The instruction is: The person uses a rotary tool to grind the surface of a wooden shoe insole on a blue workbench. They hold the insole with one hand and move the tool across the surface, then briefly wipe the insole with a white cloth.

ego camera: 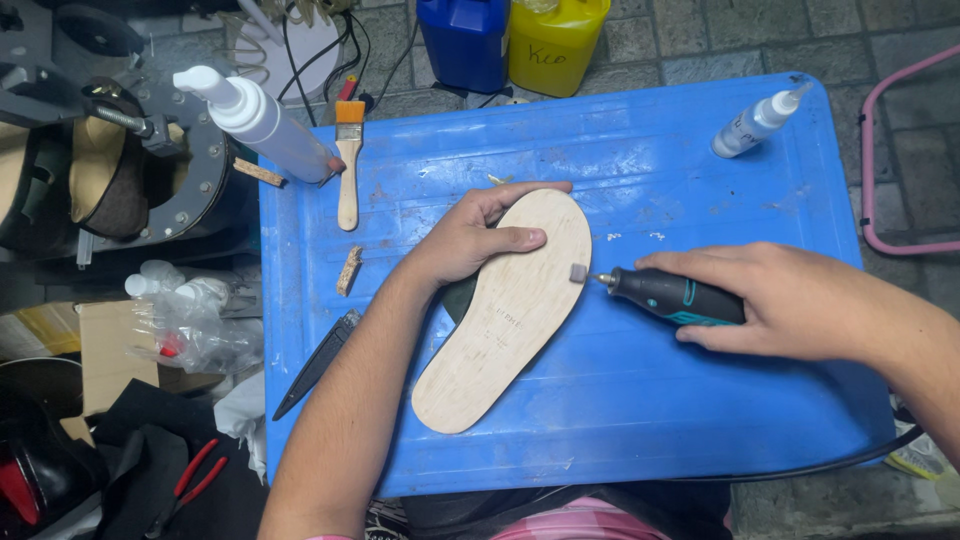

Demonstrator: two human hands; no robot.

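A pale sole-shaped board (505, 320) lies on a dark shoe last on the blue plastic tabletop (620, 400). My left hand (478, 232) grips its toe end, thumb on top and fingers curled over the far edge. My right hand (790, 298) holds a black rotary tool (672, 296) with teal markings. Its small grey grinding bit (578, 272) touches the board's right edge near the toe.
On the tabletop lie a wooden-handled brush (348, 160), a cork piece (349, 270), a black knife (318, 362) and two white squeeze bottles (262, 120) (758, 122). Blue (463, 42) and yellow (556, 42) jugs stand behind. A shoe machine (110, 160) and red pliers (195, 478) are at left. A pink frame (872, 150) stands right.
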